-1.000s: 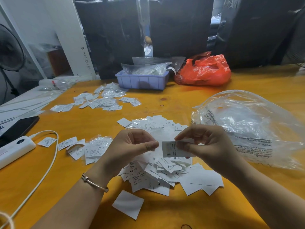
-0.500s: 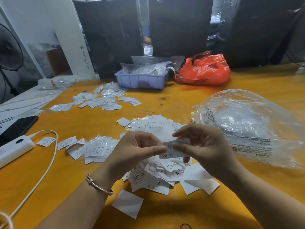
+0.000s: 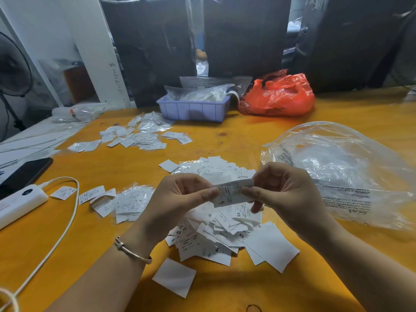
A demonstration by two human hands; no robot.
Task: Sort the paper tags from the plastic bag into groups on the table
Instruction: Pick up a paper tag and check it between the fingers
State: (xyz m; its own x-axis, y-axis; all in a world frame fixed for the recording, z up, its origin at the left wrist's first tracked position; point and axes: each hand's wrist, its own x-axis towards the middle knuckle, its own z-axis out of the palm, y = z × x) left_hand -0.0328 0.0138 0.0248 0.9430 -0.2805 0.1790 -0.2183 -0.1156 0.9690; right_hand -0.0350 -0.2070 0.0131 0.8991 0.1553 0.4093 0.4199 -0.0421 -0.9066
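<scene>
A white paper tag (image 3: pixel 231 192) marked S is held above the big loose pile of tags (image 3: pixel 216 228) in the middle of the orange table (image 3: pixel 225 140). My left hand (image 3: pixel 177 199) pinches its left edge with the thumb tip. My right hand (image 3: pixel 283 197) pinches its right end between thumb and fingers. A crumpled clear plastic bag (image 3: pixel 337 172) lies to the right of the pile. A smaller group of tags (image 3: pixel 117 201) lies left of my left hand, and another group (image 3: pixel 139 137) lies farther back on the left.
A blue tray (image 3: pixel 193 109) with clear packets and a red plastic bag (image 3: pixel 279 95) sit at the table's far edge. A white power bank (image 3: pixel 20 202) with a cable (image 3: pixel 65 224) and a dark phone (image 3: pixel 24 172) lie at the left. Single blank tags (image 3: pixel 174 276) lie near me.
My left hand has moved right and taken hold of the tag's left edge, which only my right hand held a second ago. The tag has risen slightly.
</scene>
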